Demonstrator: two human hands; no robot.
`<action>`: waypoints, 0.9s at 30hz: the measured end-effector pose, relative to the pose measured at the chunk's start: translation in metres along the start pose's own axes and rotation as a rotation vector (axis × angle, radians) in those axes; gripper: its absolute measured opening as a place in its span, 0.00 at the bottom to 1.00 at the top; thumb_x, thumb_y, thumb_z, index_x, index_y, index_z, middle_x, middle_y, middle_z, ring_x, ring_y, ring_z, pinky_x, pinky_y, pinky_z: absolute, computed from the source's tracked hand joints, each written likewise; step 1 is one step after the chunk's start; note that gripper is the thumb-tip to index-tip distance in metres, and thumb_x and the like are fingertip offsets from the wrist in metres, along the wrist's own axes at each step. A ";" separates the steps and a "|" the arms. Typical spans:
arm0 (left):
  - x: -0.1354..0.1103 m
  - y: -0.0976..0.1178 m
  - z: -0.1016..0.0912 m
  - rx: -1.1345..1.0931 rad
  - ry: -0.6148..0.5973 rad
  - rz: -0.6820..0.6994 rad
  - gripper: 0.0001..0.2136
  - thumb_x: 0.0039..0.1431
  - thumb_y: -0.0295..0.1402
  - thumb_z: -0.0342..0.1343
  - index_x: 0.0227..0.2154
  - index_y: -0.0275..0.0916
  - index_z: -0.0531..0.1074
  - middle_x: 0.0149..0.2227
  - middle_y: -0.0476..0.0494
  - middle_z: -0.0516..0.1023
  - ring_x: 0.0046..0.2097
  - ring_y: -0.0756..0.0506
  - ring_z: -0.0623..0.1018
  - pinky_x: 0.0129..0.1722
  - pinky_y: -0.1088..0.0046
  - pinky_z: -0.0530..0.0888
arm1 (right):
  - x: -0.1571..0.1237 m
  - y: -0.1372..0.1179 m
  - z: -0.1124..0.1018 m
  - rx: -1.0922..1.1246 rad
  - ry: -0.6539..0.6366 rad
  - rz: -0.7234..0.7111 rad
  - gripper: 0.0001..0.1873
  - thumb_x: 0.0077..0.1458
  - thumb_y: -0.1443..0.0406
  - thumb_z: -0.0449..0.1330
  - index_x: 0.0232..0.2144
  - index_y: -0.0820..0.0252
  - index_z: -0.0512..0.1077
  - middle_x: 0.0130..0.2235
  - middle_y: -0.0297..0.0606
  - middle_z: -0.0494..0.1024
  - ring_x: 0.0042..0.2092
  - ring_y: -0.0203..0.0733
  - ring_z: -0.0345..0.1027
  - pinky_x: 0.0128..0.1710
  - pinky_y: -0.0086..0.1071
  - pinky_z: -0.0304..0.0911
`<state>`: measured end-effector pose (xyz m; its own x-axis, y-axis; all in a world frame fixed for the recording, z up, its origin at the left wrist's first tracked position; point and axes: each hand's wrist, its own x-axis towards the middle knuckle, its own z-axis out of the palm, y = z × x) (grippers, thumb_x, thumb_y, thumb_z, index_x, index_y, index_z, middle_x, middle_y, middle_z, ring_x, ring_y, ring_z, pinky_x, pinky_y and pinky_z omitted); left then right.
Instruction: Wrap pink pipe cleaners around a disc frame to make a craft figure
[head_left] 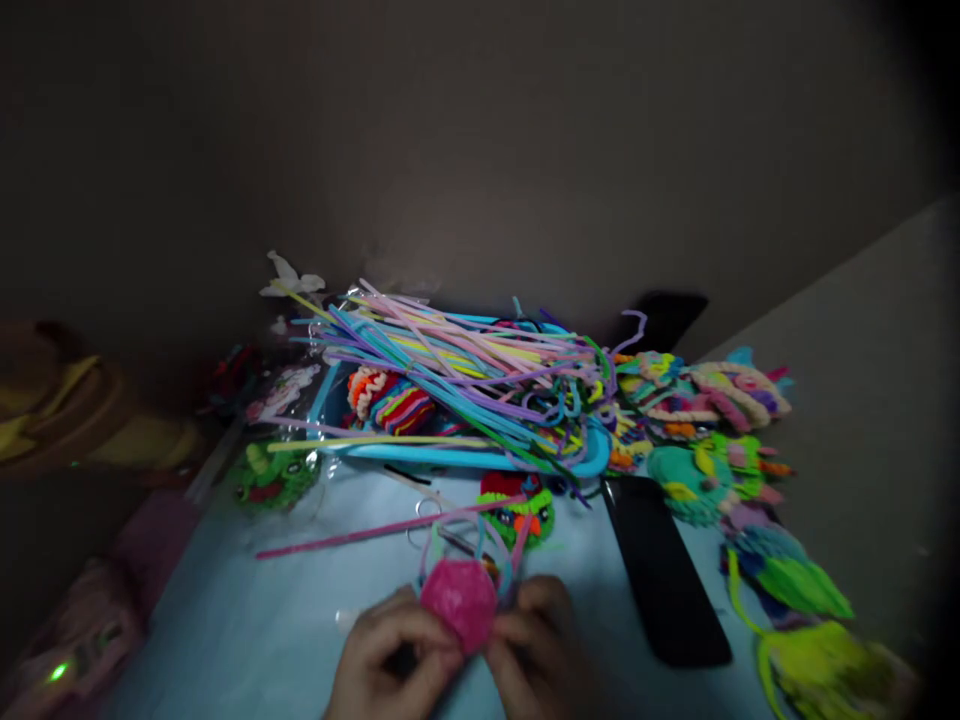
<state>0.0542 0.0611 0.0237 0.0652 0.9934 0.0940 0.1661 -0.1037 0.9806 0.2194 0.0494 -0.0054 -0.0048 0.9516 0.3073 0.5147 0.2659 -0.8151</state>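
Observation:
Low in the head view, a round pink piece (459, 600) is held up between my two hands, with pale blue, green and pink pipe cleaner loops rising behind it. My left hand (397, 655) pinches its lower left edge with thumb and forefinger. On the other side, my right hand (536, 640) has its fingertips closed at the lower right edge. Just beyond lies a green and red fuzzy pipe cleaner face (517, 508), partly covered by the loops. A long pink pipe cleaner (337, 540) stretches across the table to the left, near a pair of scissors (429, 510).
A blue tray (420, 456) heaped with pipe cleaners (450, 350) stands at the back. To the right are a black phone (667, 570) and several fuzzy colourful figures (690, 485). A green figure (274, 475) in clear plastic lies left. A pink device (82, 640) glows green.

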 end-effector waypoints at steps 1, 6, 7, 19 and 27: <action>0.001 0.000 -0.001 0.030 0.033 -0.010 0.04 0.48 0.30 0.62 0.21 0.42 0.76 0.19 0.48 0.75 0.22 0.49 0.73 0.22 0.77 0.68 | 0.003 -0.002 0.002 0.028 0.027 0.051 0.07 0.50 0.69 0.59 0.23 0.52 0.71 0.27 0.34 0.66 0.29 0.39 0.64 0.27 0.32 0.64; -0.002 0.000 0.005 -0.039 0.076 -0.043 0.03 0.50 0.32 0.60 0.26 0.38 0.77 0.27 0.44 0.78 0.30 0.47 0.76 0.31 0.74 0.72 | 0.014 -0.012 0.010 0.345 0.010 0.184 0.11 0.53 0.65 0.59 0.19 0.58 0.67 0.27 0.32 0.63 0.31 0.36 0.61 0.29 0.28 0.59; -0.002 0.000 0.006 -0.064 0.084 -0.034 0.04 0.50 0.32 0.60 0.27 0.38 0.76 0.27 0.45 0.78 0.29 0.48 0.76 0.31 0.75 0.72 | 0.015 -0.012 0.011 0.392 -0.016 0.188 0.12 0.52 0.63 0.60 0.19 0.58 0.67 0.28 0.32 0.63 0.31 0.36 0.61 0.31 0.28 0.60; -0.042 0.008 -0.014 -0.298 0.141 -0.019 0.10 0.43 0.34 0.65 0.28 0.35 0.76 0.27 0.47 0.78 0.29 0.50 0.74 0.32 0.75 0.70 | -0.014 -0.044 0.010 0.091 0.036 -0.125 0.03 0.49 0.67 0.61 0.30 0.57 0.74 0.33 0.36 0.67 0.37 0.40 0.64 0.38 0.33 0.63; -0.087 -0.008 -0.016 -0.289 0.287 0.106 0.10 0.46 0.35 0.63 0.30 0.35 0.74 0.29 0.46 0.78 0.31 0.50 0.75 0.36 0.74 0.71 | -0.050 -0.059 0.039 -0.076 0.192 -0.348 0.07 0.52 0.71 0.57 0.29 0.59 0.75 0.34 0.40 0.76 0.41 0.44 0.65 0.48 0.40 0.59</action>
<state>0.0318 -0.0238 0.0099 -0.2166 0.9553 0.2013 -0.1126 -0.2293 0.9668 0.1557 -0.0075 0.0084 -0.0334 0.7588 0.6505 0.5726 0.5480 -0.6098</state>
